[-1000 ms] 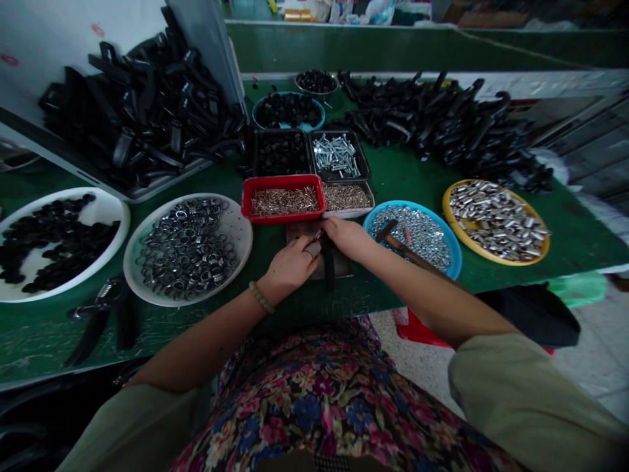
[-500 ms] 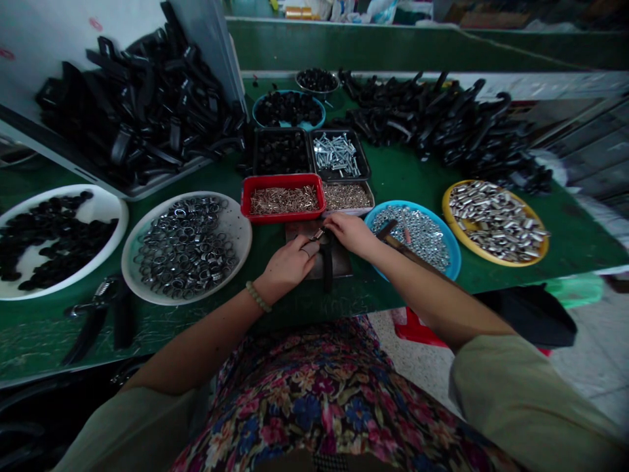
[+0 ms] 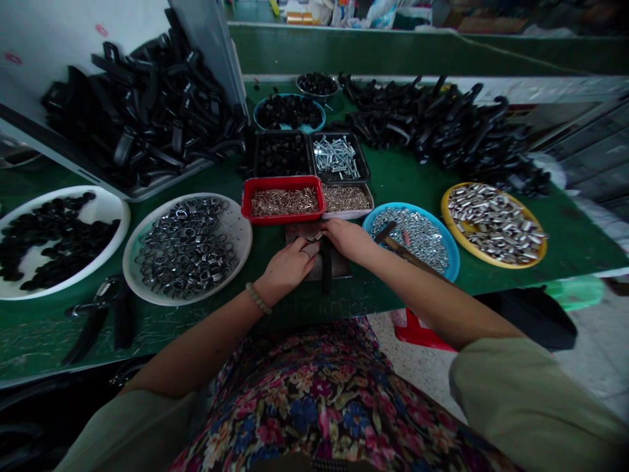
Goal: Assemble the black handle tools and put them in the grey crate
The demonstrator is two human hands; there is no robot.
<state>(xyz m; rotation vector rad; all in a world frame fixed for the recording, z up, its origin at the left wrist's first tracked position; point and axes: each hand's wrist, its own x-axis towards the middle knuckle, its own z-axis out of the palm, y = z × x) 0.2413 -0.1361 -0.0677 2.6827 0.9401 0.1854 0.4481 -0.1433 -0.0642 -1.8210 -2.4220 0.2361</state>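
Over a flat metal plate (image 3: 339, 267), my two hands meet around a small shiny metal fitting (image 3: 318, 236). My left hand (image 3: 289, 265) is closed on this fitting from the left, its fingertips pressed together. From the right, my right hand (image 3: 348, 237) pinches the fitting's other end. A black handle (image 3: 327, 272) hangs down just under the fingers; whether it is joined to the fitting is hidden. Just beyond the hands are a red tray (image 3: 282, 218) of small copper-coloured rivets and a pale tray (image 3: 348, 214) of tiny metal parts.
A hammer (image 3: 407, 254) lies across a blue basin (image 3: 456, 262) of small metal pieces. A white basin (image 3: 147, 285) holds metal rings; a yellow basin (image 3: 540, 252) holds metal sleeves. A spring tool with black handles (image 3: 105, 301) lies left. Black handles (image 3: 432, 124) are heaped behind.
My right hand has shifted slightly, its fingers now closer over the metal fitting. My left hand stays nearly where it was. The view has tipped very slightly.
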